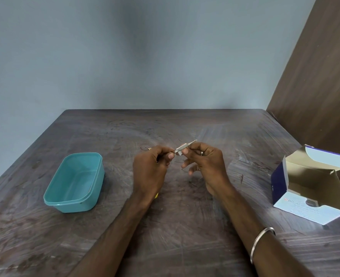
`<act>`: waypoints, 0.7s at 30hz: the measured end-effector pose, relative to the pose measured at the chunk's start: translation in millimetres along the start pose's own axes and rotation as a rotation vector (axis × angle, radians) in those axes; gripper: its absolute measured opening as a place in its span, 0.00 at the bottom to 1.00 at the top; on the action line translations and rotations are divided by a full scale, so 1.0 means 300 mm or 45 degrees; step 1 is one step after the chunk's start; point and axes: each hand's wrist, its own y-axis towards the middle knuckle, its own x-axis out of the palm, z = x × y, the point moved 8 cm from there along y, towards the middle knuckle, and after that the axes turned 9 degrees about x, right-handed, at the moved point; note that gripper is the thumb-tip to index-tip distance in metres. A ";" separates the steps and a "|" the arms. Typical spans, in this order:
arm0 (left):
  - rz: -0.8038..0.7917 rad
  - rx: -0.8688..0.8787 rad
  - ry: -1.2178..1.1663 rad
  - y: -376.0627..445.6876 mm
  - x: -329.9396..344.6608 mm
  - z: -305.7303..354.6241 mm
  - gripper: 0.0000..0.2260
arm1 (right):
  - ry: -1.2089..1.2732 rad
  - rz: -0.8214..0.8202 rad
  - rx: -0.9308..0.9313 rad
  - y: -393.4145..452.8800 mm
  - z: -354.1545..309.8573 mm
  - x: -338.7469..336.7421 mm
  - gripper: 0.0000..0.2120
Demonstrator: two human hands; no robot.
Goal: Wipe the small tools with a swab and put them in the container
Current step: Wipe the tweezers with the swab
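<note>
Small metal tool (pixel 185 146): held above table (pixel 185 226) centre, left hand (pixel 151 168) pinching one end, right hand (pixel 203 166) pinching white swab (pixel 179 153) against it. Teal container (pixel 75 182): left, well apart. Open swab box (pixel 312 188): right edge.

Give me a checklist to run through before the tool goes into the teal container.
1. Metal tool held at both ends, by left hand and right hand: ok.
2. White swab pinched against the tool: ok.
3. Tool wiped along its whole length: cannot tell.
4. Teal container open and upright: ok.
5. Path over the table to the container free: ok.
6. Swab box open: ok.
</note>
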 end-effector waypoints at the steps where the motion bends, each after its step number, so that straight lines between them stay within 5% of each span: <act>1: 0.006 -0.013 -0.004 0.000 -0.001 -0.008 0.06 | 0.020 0.007 0.001 0.000 -0.003 -0.002 0.05; 10: 0.029 -0.135 -0.015 -0.003 -0.011 -0.048 0.07 | 0.107 0.046 -0.035 0.000 -0.031 -0.026 0.04; 18: 0.078 -0.149 0.000 -0.002 -0.027 -0.055 0.06 | 0.155 0.169 -0.002 0.014 -0.031 -0.071 0.18; 21: 0.112 -0.157 -0.006 0.001 -0.039 -0.052 0.06 | 0.113 0.183 0.017 0.018 -0.022 -0.076 0.16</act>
